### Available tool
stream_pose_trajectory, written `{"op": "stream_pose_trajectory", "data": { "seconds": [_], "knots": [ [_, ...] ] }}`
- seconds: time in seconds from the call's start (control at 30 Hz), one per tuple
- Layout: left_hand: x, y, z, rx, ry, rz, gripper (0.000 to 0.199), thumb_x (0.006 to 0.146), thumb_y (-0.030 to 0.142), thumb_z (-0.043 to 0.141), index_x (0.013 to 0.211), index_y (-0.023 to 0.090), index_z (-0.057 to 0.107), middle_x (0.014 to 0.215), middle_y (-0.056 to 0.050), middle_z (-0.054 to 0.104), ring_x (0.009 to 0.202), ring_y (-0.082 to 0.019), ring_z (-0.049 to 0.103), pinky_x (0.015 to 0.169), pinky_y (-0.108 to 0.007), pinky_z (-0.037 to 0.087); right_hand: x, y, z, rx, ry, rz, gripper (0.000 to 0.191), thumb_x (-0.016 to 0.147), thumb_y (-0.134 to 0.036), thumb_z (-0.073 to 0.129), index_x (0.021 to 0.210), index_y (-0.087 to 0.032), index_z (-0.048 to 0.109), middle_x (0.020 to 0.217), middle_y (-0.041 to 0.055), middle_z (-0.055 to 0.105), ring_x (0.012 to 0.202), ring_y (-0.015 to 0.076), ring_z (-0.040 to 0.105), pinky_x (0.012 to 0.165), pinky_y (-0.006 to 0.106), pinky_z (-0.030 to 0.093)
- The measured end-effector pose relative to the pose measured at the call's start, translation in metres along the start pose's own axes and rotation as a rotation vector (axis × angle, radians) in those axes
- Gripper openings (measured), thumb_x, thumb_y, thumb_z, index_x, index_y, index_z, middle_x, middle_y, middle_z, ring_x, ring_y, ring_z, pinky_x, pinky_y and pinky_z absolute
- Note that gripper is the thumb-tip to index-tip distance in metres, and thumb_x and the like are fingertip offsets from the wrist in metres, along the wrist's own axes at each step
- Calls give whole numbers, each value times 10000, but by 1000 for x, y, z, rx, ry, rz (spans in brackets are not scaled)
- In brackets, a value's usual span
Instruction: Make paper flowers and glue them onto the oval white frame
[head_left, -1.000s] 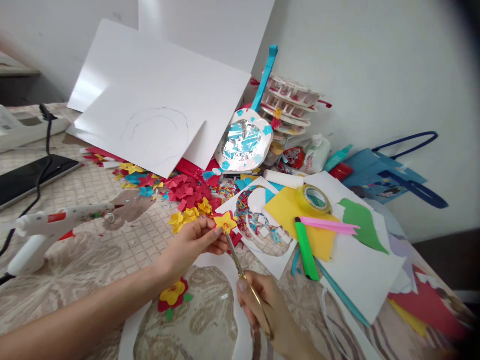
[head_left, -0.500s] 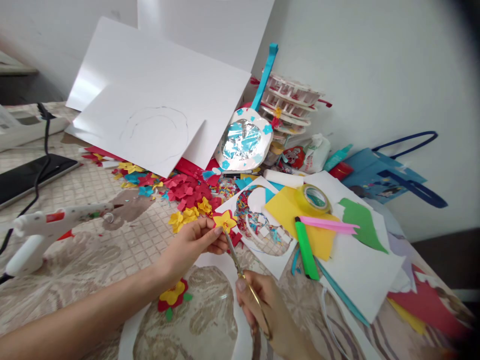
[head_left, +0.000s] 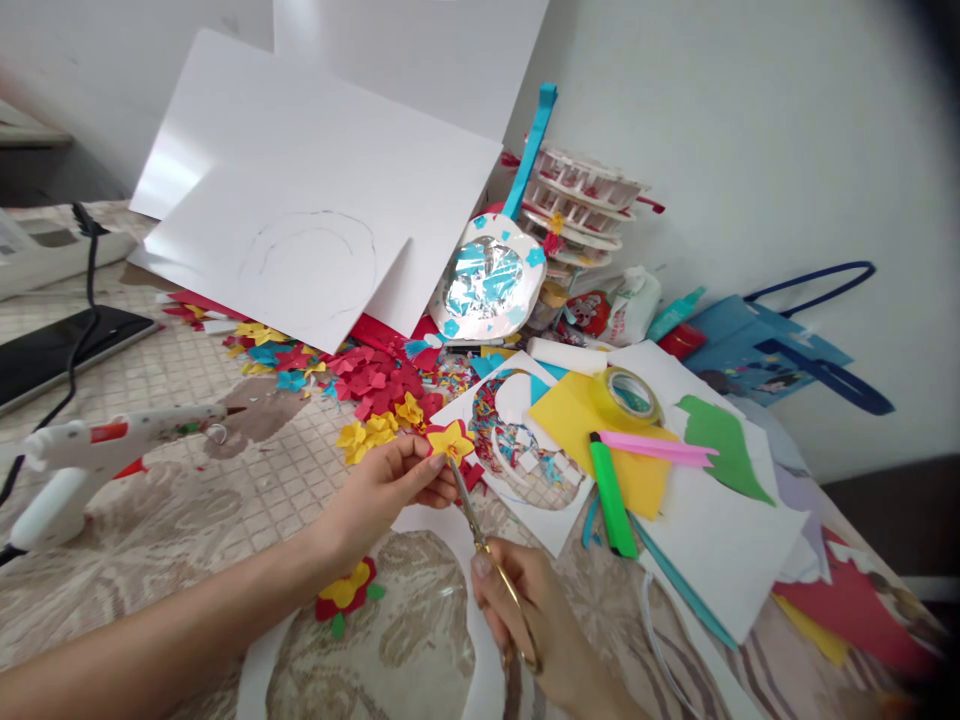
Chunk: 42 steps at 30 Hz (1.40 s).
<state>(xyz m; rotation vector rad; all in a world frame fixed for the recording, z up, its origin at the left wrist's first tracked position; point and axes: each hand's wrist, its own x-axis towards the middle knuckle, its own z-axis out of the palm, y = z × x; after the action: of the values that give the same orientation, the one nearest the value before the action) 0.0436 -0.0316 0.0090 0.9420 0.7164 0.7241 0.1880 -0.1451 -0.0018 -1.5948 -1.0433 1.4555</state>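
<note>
Between the fingertips of my left hand [head_left: 409,475] is a paper flower [head_left: 450,438], yellow on top of red. My right hand [head_left: 521,605] grips gold-handled scissors [head_left: 480,535], their blades pointing up and away from me. The blade tips touch or nearly touch the flower's middle. Below my hands lies a white paper ring [head_left: 484,670], and a red and yellow flower with green leaves [head_left: 345,588] sits on its left side. Loose yellow paper flowers [head_left: 367,437] and red ones [head_left: 379,380] are heaped just beyond my left hand.
A glue gun [head_left: 112,450] lies at left, near a dark tablet-like device [head_left: 75,345] with a cable across it. White sheets [head_left: 315,180] lean behind. At right are tape [head_left: 630,397], a green marker [head_left: 613,500], coloured paper and a blue bag [head_left: 765,350].
</note>
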Motion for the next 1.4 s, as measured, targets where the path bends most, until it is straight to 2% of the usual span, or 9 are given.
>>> {"op": "stream_pose_trajectory", "data": {
  "seconds": [0.33, 1.4],
  "knots": [
    [0, 1, 1, -23, 4, 10, 250, 744, 332, 693, 738, 148, 524, 689, -17, 685, 630, -119, 639, 650, -251, 522, -2, -2, -1, -21, -4, -19, 553, 742, -723, 473, 598, -191, 426, 324, -101, 338, 281, 45, 284, 323, 164, 220],
    [1, 0, 1, -20, 8, 15, 256, 735, 348, 698, 734, 154, 532, 684, -16, 688, 625, -122, 642, 639, -248, 519, 0, 1, -2, -14, -12, -1, 574, 705, -755, 476, 594, -195, 421, 313, -102, 332, 261, 38, 265, 307, 161, 209]
  ]
}}
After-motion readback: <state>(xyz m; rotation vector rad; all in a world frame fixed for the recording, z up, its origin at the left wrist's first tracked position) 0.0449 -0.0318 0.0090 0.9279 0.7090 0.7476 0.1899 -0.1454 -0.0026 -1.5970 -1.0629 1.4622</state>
